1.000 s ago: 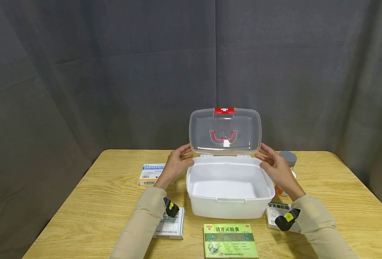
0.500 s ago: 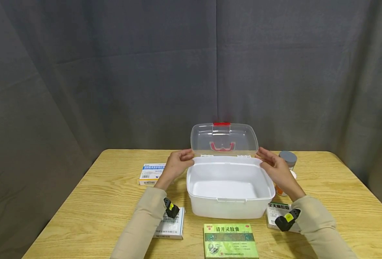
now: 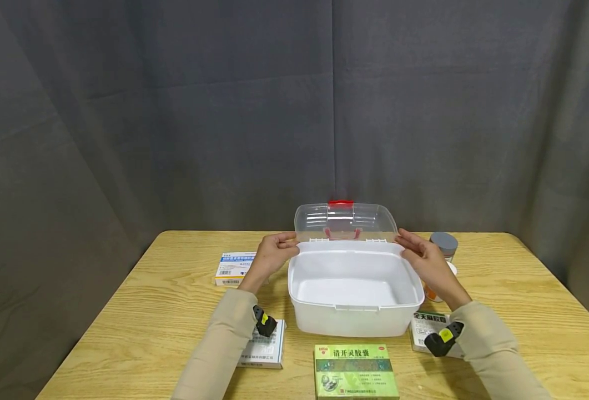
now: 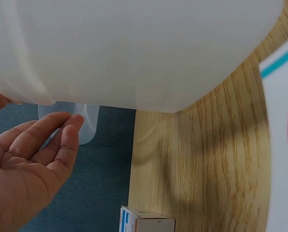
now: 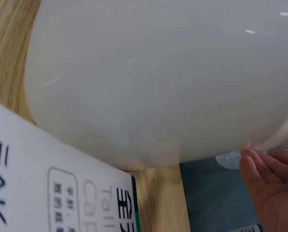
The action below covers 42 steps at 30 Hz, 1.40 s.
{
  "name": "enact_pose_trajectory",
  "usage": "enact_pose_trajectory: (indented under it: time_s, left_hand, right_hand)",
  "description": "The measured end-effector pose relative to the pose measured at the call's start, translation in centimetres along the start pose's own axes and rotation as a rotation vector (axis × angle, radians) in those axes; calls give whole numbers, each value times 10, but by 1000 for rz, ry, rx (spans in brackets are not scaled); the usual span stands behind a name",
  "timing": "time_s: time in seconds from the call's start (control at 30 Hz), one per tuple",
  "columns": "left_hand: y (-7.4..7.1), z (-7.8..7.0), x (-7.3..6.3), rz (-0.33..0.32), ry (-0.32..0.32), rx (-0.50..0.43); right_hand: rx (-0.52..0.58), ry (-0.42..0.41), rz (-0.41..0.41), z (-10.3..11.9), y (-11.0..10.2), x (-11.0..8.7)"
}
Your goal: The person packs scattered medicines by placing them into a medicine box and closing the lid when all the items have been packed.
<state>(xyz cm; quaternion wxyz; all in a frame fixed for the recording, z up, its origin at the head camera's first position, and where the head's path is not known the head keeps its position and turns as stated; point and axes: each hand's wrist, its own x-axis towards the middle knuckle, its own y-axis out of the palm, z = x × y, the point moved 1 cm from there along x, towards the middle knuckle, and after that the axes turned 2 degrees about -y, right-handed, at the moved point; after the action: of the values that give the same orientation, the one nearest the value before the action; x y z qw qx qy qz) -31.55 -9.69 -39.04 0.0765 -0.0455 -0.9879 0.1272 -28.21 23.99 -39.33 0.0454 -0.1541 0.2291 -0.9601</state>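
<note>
A white plastic first-aid box [image 3: 356, 322] stands mid-table, its inside bare. Its clear lid [image 3: 374, 219], with a red clasp and red handle, leans far back from the rear hinges. At the rear left corner is my left hand [image 3: 276, 253], thumb by the rim and extended fingers beside the lid's lower edge. Opposite it, my right hand [image 3: 429, 266] has its thumb at the rear right rim and its fingers reaching to the lid's edge. The left wrist view shows loosely bent fingers [image 4: 61, 140] overlapping the lid. In the right wrist view, fingertips [image 5: 248, 157] meet the box wall.
A green medicine box [image 3: 354, 372] lies in front. White medicine boxes lie under the left forearm [image 3: 264, 350], behind it [image 3: 231, 269] and by the right wrist [image 3: 424, 333]. A grey-capped bottle [image 3: 444, 243] and an orange-and-white bottle [image 3: 434, 294] stand behind the right hand.
The clear lid has tipped backward and down, from nearly upright to leaning far back. Both hands stay at the rear corners, their fingers shifting only slightly.
</note>
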Motion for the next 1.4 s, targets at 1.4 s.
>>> enact_pose_trajectory:
  time_s: [1.4]
  left_hand:
    - [1, -4, 0, 10, -27, 85]
  right_hand:
    - [-76, 82, -58, 3, -5, -3]
